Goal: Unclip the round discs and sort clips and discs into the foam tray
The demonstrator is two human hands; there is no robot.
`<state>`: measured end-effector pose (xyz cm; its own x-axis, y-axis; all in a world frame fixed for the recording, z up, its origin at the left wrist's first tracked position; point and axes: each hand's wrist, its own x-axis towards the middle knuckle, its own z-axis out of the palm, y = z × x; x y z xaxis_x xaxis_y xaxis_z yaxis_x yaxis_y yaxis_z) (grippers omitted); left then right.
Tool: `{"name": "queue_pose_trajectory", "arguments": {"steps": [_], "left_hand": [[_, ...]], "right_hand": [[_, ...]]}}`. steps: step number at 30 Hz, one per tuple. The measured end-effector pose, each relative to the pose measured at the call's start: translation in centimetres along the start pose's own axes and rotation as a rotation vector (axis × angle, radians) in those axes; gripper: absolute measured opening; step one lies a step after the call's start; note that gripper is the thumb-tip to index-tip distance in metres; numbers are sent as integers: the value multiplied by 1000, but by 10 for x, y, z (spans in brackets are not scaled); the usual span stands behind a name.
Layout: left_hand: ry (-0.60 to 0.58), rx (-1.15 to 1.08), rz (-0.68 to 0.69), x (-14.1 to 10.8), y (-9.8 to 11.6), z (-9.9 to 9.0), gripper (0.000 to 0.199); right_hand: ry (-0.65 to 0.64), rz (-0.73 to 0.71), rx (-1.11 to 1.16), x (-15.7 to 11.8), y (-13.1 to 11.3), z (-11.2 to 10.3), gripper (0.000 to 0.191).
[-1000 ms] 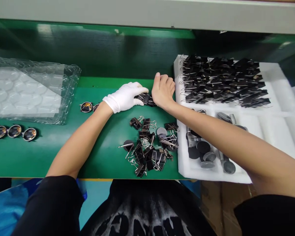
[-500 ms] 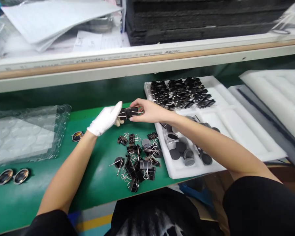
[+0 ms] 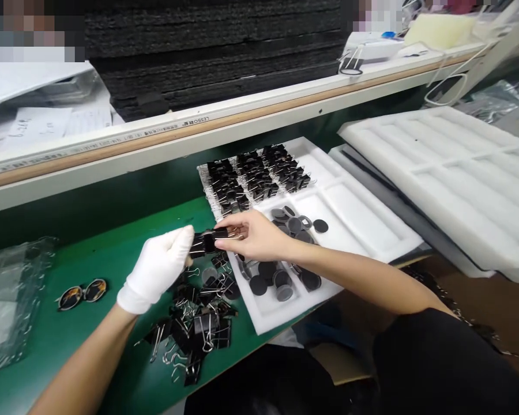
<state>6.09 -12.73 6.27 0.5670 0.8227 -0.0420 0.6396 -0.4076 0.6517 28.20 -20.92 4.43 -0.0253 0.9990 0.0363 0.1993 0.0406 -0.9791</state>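
My left hand [image 3: 162, 262], in a white glove, is closed on the left end of some black binder clips [image 3: 205, 242] with silver wire handles. My bare right hand [image 3: 259, 236] pinches their right end, fingers around the handles. How many clips are between the hands, and what they clamp, I cannot make out. Below the hands, a loose pile of binder clips [image 3: 203, 328] lies on the green table [image 3: 125, 351]. Two round patterned pieces with pale rims [image 3: 96, 289] lie side by side left of my gloved hand.
A white foam tray [image 3: 259, 314] on the right holds rows of binder clips [image 3: 259, 176] and loose dark discs [image 3: 281, 276]. More foam trays [image 3: 450, 173] are stacked farther right. A clear plastic tray [image 3: 17, 311] lies left. A shelf edge [image 3: 155, 138] crosses behind.
The view has swung right, with both hands still together at binder clips. Beside the single round patterned piece left of my gloved hand, a second one now lies.
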Motion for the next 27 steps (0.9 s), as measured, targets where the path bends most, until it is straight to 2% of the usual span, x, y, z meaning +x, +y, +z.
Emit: {"name": "queue_pose_trajectory", "arguments": {"steps": [2,6,12,15,18,20,22,23,25,27], "left_hand": [[-57,-23,38,4,10,4,35],[-150,-195,71,13,25,13,43],[1,-194,53,11,33,19,37],[-36,-178,53,7,37,19,37],[-93,-101,68,3,42,15,39],[-119,-60,106,0,37,8,50],[-85,-46,117,0,19,-3,65],[-39,-40,89,0,5,-9,66],[61,13,-66,1,-30,-18,55],[143,48,-234,3,-68,-21,52]], "right_hand": [[28,-14,-23,-6,-1,-11,23],[49,-23,-42,-12,-1,-21,24],[218,13,101,-24,0,-8,30],[133,19,119,-25,-1,-6,32],[29,-15,32,-23,-5,-19,30],[29,-73,-61,-19,-7,-45,26],[95,-104,-172,-15,-5,-91,26],[139,-91,-232,-12,-1,-120,29],[314,-98,-298,-2,13,-186,31],[569,-78,-347,13,32,-248,28]]}}
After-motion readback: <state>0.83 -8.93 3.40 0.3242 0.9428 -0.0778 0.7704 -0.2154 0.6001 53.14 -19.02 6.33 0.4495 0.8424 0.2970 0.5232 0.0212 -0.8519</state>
